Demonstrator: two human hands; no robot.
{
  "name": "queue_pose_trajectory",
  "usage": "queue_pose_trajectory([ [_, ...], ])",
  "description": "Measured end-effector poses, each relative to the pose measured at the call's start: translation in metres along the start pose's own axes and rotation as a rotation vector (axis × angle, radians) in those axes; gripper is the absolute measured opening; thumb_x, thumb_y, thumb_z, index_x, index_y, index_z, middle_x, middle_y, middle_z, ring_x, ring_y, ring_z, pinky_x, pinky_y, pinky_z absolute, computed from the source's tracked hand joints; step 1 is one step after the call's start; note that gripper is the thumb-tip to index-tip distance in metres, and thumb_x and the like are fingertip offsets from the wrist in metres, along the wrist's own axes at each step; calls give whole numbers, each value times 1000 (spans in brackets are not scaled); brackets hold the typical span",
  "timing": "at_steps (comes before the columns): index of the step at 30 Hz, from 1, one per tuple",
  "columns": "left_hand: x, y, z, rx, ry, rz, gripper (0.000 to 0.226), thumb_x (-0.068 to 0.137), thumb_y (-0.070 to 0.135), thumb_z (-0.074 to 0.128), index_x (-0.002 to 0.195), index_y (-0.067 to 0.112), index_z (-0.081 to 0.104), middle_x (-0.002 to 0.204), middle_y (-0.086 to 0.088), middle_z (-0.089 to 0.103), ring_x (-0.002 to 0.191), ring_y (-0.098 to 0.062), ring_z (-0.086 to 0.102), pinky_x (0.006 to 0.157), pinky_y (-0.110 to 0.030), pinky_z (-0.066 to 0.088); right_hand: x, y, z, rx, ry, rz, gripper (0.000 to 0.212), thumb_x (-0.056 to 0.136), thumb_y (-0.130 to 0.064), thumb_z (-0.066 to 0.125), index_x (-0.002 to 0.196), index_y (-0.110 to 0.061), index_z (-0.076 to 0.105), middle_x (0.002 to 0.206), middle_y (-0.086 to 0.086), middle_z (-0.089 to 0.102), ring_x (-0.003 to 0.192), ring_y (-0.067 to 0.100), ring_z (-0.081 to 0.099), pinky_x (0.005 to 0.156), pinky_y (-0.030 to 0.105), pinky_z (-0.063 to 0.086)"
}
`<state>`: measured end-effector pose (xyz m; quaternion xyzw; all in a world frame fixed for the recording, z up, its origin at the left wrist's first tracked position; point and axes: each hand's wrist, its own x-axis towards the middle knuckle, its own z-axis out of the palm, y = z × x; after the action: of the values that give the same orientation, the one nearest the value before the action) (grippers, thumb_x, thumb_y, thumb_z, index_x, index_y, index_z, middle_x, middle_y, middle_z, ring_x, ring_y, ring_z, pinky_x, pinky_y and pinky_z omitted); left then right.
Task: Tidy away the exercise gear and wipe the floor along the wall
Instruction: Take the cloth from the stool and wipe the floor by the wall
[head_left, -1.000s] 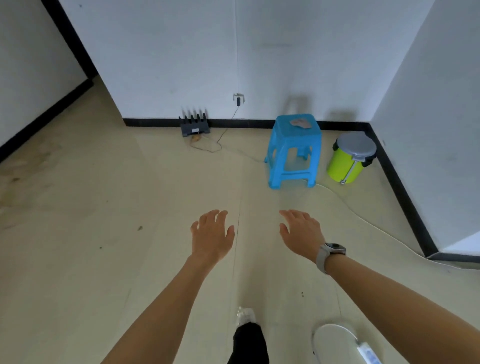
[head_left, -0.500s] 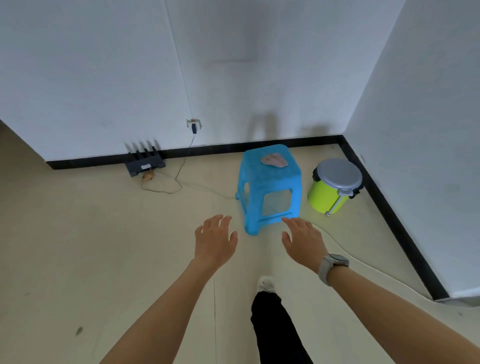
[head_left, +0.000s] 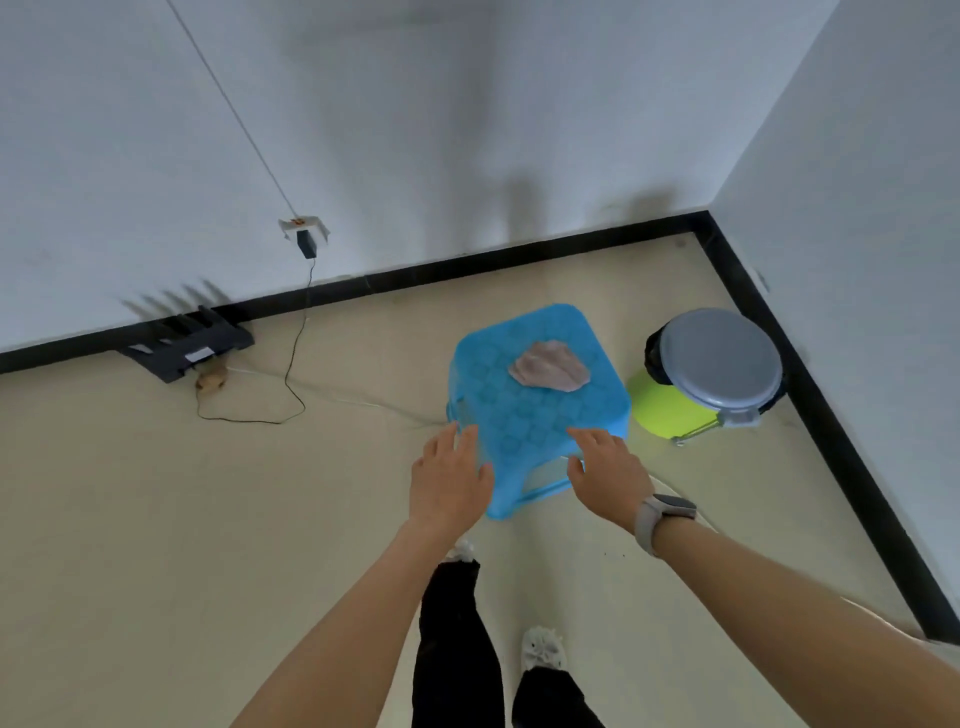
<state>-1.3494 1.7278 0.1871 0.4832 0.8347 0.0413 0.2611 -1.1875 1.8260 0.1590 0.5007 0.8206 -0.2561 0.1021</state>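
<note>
A blue plastic stool (head_left: 535, 410) stands on the beige floor (head_left: 156, 519) near the corner of the room, and everything else is placed from it. On the far right part of its seat lies a crumpled pinkish-grey cloth (head_left: 549, 370), resting flat and touching nothing but the seat.

The left hand (head_left: 448, 480) hovers at the stool's near left corner, palm down, its fingers (head_left: 464, 441) loosely spread and holding nothing; the fingertips overlap the seat's edge in the view, but whether they touch it cannot be told. The right hand (head_left: 608, 475) reaches in at the stool's near right corner, fingers likewise apart and empty, with a pale wristwatch (head_left: 660, 519) on the wrist behind it.

Just to the right of the stool, toward the corner, sits a lime-green bin (head_left: 670, 410) with a grey lid (head_left: 719, 364), apart from the stool. Well to the left of the stool, against the black skirting board (head_left: 467, 265), rests a dark router (head_left: 192, 345) with upright antennas. A thin black cable (head_left: 296, 364) runs from a wall plug (head_left: 306, 243) above it and loops on the floor between router and stool.

Nearer than the stool, below the hands, two legs in black trousers and light shoes (head_left: 543, 649) stand on the floor.
</note>
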Motion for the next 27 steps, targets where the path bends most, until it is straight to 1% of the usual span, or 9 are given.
queue_pose_trajectory([
  [4,113,-13,39,-1,-106,46,58,94,31,42,145,14,20,154,-10,17,139,-27,22,107,-41,30,105,6,35,-10,-19,102,45,95,-22,37,139,-16,33,139,10,41,121,33,41,95,42,41],
  [11,245,-46,127,186,-235,217,87,86,53,49,148,19,-2,157,-9,-11,145,-30,-10,114,-52,15,240,23,95,-18,201,129,50,81,-15,57,130,-16,48,136,19,46,116,43,48,83,47,47],
  [14,264,-62,151,273,-158,274,100,72,68,47,148,17,8,157,-14,8,144,-36,6,105,-61,27,261,28,118,-162,199,161,49,81,-36,44,128,-22,51,138,19,47,121,42,49,91,58,42],
  [16,268,-70,160,254,-198,308,102,75,70,44,147,21,-8,158,-11,-4,142,-29,-14,110,-60,19,264,31,126,-214,152,185,48,82,-40,35,125,-28,52,135,15,51,118,39,52,91,57,42],
  [18,270,-71,162,224,-307,282,101,81,66,44,143,22,-22,154,-6,-24,133,-24,-34,114,-56,6,267,32,125,-216,174,176,38,81,-31,48,118,-28,56,128,13,57,109,38,56,85,51,47],
  [20,267,-66,155,224,-342,258,99,83,61,47,145,21,-19,153,-5,-28,137,-27,-32,114,-56,8,269,34,121,-173,209,152,41,68,-9,66,107,-21,63,113,14,63,94,39,60,73,46,52],
  [22,267,-62,144,212,-366,252,95,85,54,51,147,21,-13,154,-4,-25,142,-27,-24,113,-56,12,259,33,118,-97,239,131,42,60,5,67,97,-14,66,97,12,65,84,37,60,58,38,54],
  [24,272,-61,132,234,-382,255,86,87,45,53,148,22,-2,157,-3,-16,144,-26,-14,114,-53,16,242,28,115,28,198,168,37,75,5,58,107,-12,63,108,11,61,94,35,54,59,35,51],
  [27,269,-61,110,244,-392,202,71,89,37,51,146,17,15,157,-10,3,145,-29,3,114,-48,20,198,25,121,202,118,350,34,94,-11,42,127,-17,49,130,6,48,113,30,45,74,39,45],
])
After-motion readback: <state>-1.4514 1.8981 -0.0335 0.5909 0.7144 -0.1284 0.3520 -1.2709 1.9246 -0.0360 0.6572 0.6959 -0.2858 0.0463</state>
